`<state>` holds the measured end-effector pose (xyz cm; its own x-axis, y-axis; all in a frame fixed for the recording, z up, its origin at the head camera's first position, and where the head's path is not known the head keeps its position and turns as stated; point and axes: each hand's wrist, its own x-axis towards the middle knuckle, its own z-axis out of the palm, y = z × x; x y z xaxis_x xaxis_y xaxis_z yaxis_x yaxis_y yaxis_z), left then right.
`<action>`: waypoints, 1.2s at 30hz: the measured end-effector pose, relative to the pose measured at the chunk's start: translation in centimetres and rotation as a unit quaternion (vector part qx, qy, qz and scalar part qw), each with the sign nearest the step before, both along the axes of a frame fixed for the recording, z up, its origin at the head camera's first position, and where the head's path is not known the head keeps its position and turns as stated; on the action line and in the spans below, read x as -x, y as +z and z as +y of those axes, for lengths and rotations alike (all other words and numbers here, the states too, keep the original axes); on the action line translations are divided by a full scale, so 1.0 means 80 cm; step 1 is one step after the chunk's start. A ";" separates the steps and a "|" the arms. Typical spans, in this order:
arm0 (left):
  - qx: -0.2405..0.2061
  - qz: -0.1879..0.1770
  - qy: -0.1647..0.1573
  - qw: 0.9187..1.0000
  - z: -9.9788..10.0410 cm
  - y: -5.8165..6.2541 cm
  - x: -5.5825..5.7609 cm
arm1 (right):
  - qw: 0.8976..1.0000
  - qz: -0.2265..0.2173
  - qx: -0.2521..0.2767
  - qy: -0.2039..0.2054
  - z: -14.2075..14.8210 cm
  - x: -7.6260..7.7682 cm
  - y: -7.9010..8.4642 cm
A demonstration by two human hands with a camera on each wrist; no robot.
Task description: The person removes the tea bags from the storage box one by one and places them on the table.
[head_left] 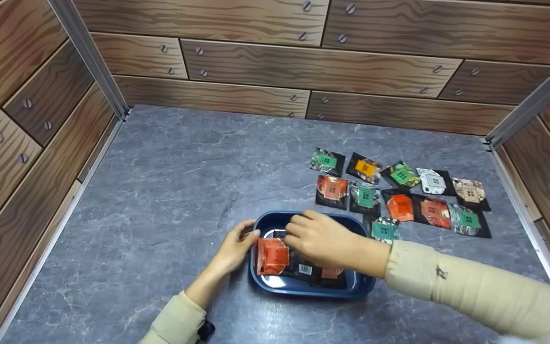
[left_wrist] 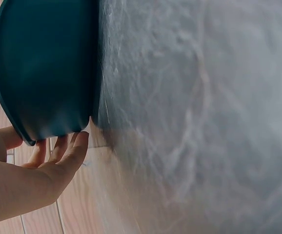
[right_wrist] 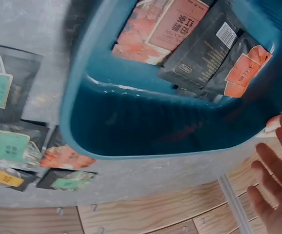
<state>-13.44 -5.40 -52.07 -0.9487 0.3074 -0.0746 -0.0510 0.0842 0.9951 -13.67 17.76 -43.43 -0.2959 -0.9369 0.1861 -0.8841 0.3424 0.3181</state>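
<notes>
A dark blue plastic tub (head_left: 299, 291) stands on the grey marbled table, with tea packets lying inside. My left hand (head_left: 232, 251) grips the tub's left end; in the left wrist view its thumb is at the rim and its fingers lie against the outer wall (left_wrist: 48, 63). Over the tub's far side is my right hand (head_left: 318, 239), loosely curled, with nothing seen between its parted fingers (right_wrist: 273, 165). An orange-labelled tea packet (head_left: 272, 258) lies at the left end. Beside it sit a black packet with a barcode (right_wrist: 204, 48) and a pink-labelled packet (right_wrist: 163, 29).
To the tub's right, more tea packets lie in rough rows, among them an orange-red one (head_left: 400, 205), a white-labelled one (head_left: 432, 182) and a teal-labelled one (head_left: 385, 230) close to the rim. Wood-patterned panels (head_left: 256, 62) wall the table at the back and sides.
</notes>
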 end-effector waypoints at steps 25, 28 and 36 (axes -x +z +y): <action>-0.003 0.020 0.006 1.000 0.002 -0.001 -0.001 | 0.971 0.069 -0.230 -0.018 -0.069 -0.017 -0.051; -0.008 0.016 0.007 1.000 0.002 -0.001 -0.001 | 0.967 0.072 -0.244 -0.030 -0.072 -0.020 -0.056; -0.016 0.010 0.003 1.000 0.001 0.000 -0.001 | 0.967 0.101 -0.232 -0.037 -0.070 -0.023 -0.066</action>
<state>-13.38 -5.35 -52.09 -0.9515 0.3042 -0.0458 -0.0315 0.0515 0.9982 -11.85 12.17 -48.72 -0.3671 -0.9110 -0.1882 -0.7662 0.1814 0.6164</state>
